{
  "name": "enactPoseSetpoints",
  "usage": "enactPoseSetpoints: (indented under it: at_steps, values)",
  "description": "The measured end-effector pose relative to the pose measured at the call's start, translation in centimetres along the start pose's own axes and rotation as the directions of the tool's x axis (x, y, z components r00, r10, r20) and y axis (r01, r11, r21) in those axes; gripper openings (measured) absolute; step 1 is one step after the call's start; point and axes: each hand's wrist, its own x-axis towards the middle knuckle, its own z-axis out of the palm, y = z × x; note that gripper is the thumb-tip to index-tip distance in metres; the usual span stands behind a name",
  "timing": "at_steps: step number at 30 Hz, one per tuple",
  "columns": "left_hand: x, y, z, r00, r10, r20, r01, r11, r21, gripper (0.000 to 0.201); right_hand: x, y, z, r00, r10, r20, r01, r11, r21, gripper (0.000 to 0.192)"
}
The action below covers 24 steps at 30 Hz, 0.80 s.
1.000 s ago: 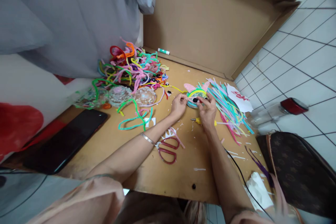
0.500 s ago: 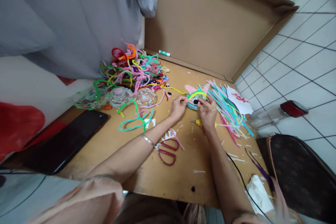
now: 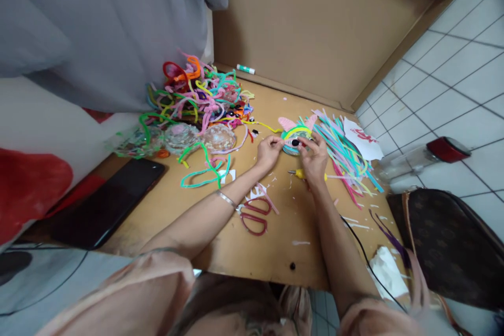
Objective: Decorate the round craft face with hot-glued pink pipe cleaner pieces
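A round craft animal face [image 3: 291, 150] with pink ears, a green and yellow band and black-and-white eyes lies on the table. A thin pink pipe cleaner [image 3: 289, 142] curves along its eye. My left hand [image 3: 271, 153] pinches the left end of that strip between thumb and forefinger. On the face's right side, my right hand [image 3: 316, 160] is closed at the strip's other end, its fingertips beside the eye and partly hiding it. Under the right hand lies a yellow-tipped glue gun [image 3: 299, 174], mostly covered by the hand.
Red-handled scissors [image 3: 255, 216] lie near my left forearm. Pipe cleaners [image 3: 342, 142] are spread at right beside a clear bottle [image 3: 409, 164] and brown bag [image 3: 444, 247]. At left are a tangled craft pile [image 3: 205, 94] and a black phone [image 3: 110, 202]. A black cord runs by my right forearm.
The camera view has shifted slightly, so the table sits a little higher in the picture. Both hands stay at the craft face with nearly the same finger positions.
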Motion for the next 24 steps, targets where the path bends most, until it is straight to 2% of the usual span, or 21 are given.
enactPoseSetpoints:
  at_steps: [4, 9, 15, 19, 24]
  values:
    - [0.2, -0.3, -0.1, 1.000, 0.008, -0.006, -0.008, 1.000, -0.003, 0.008, 0.0, 0.1, 0.0, 1.000, -0.007, 0.019, 0.008, 1.000, -0.029, 0.022]
    - [0.6, -0.9, -0.1, 1.000, 0.021, 0.006, -0.021, 1.000, 0.000, 0.008, 0.1, 0.0, 0.3, 0.999, 0.033, 0.012, -0.033, 0.999, 0.027, 0.023]
    - [0.7, -1.0, 0.0, 1.000, -0.007, 0.008, 0.007, 1.000, -0.024, 0.008, -0.1, -0.4, 0.3, 0.999, 0.046, -0.025, -0.045, 0.999, 0.021, 0.022]
    - [0.7, -1.0, 0.1, 0.998, -0.003, 0.060, 0.007, 0.998, -0.068, 0.025, -0.2, -0.3, 0.4, 0.999, 0.035, -0.013, -0.035, 0.999, 0.008, 0.022]
    - [0.9, -1.5, 0.0, 0.989, 0.010, 0.145, -0.006, 1.000, -0.025, 0.041, -0.3, 0.0, 0.6, 0.999, 0.034, -0.005, -0.034, 0.999, 0.007, 0.021]
